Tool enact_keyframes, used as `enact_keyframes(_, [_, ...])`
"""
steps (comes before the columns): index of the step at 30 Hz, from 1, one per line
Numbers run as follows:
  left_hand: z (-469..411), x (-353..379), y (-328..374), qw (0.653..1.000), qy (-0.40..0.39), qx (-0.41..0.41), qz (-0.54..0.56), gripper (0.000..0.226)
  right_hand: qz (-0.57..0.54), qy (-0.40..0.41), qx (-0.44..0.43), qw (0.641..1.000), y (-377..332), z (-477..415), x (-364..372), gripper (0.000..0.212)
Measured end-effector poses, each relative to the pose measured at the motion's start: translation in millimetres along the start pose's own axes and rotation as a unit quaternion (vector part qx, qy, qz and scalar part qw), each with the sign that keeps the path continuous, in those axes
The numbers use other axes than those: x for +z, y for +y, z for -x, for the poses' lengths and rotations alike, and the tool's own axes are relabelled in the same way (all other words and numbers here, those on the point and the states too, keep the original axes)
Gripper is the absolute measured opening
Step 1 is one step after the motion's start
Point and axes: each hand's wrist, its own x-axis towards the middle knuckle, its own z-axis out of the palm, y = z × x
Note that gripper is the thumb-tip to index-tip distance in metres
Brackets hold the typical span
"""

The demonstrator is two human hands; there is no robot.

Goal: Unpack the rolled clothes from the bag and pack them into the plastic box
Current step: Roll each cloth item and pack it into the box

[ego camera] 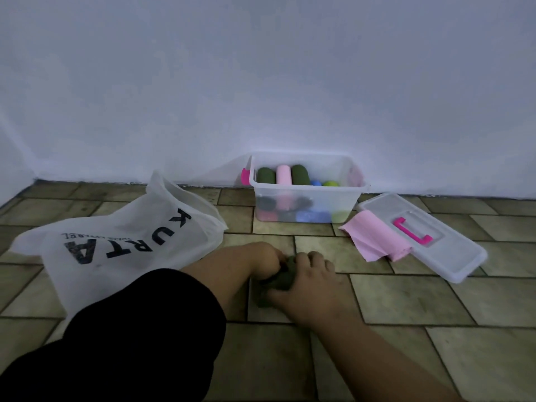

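Observation:
A dark green cloth (280, 279) lies on the tiled floor in front of me, gripped from both sides by my left hand (265, 261) and my right hand (309, 282). Much of the cloth is hidden under my fingers. To the left lies the white bag (124, 242) printed KURTA, flat and slack. The clear plastic box (307, 204) stands open against the wall and holds upright green and pink rolls plus blue and light green ones. A pink cloth (374, 239), partly unrolled, lies beside the box lid.
The clear lid (452, 253) with a pink handle lies on the floor to the right of the box. A white wall runs behind everything. Bare floor tiles stretch between my hands and the box.

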Motion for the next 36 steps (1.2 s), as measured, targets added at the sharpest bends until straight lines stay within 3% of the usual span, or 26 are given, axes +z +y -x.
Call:
enact_keyframes(3, [1.7, 3.3, -3.8, 1.0, 0.002, 0.015, -0.006, 0.044, 0.044, -0.014, 0.006, 0.999, -7.7, 10.6, 15.6, 0.096])
enact_keyframes(11, [-1.7, 1.8, -6.3, 0.999, -0.022, 0.0, -0.041, 0.048, 0.033, -0.04, -0.084, 0.995, 15.8, 10.2, 1.8, 0.063])
enact_keyframes(15, [-1.4, 1.9, -4.7, 1.0, 0.001, -0.023, 0.002, 0.047, 0.002, -0.059, -0.008, 0.998, -0.6, 10.5, 0.7, 0.089])
enact_keyframes(18, [0.2, 2.6, -4.1, 0.998, 0.03, 0.017, -0.059, 0.054, 0.017, -0.045, 0.049, 0.998, -18.2, 7.6, 5.6, 0.111])
enact_keyframes(22, [4.2, -0.3, -0.8, 0.999, -0.004, 0.0, -0.044, 0.043, 0.052, -0.032, 0.059, 0.996, -24.8, 5.2, 9.9, 0.096])
enact_keyframes(28, [1.8, -1.3, -3.0, 0.992, -0.023, -0.006, -0.123, 0.038, 0.036, 0.01, 0.016, 0.999, -21.3, 8.8, 6.5, 0.076])
enact_keyframes(30, [1.7, 0.9, -4.3, 0.987, -0.021, 0.016, -0.16, 0.035, 0.041, 0.014, 0.004, 0.999, -19.0, 10.1, 4.2, 0.074])
enact_keyframes(36, [8.5, -2.5, 6.1, 0.96, -0.072, 0.065, -0.264, 0.054, 0.057, -0.017, -0.003, 0.998, -13.5, 24.4, 15.0, 0.081])
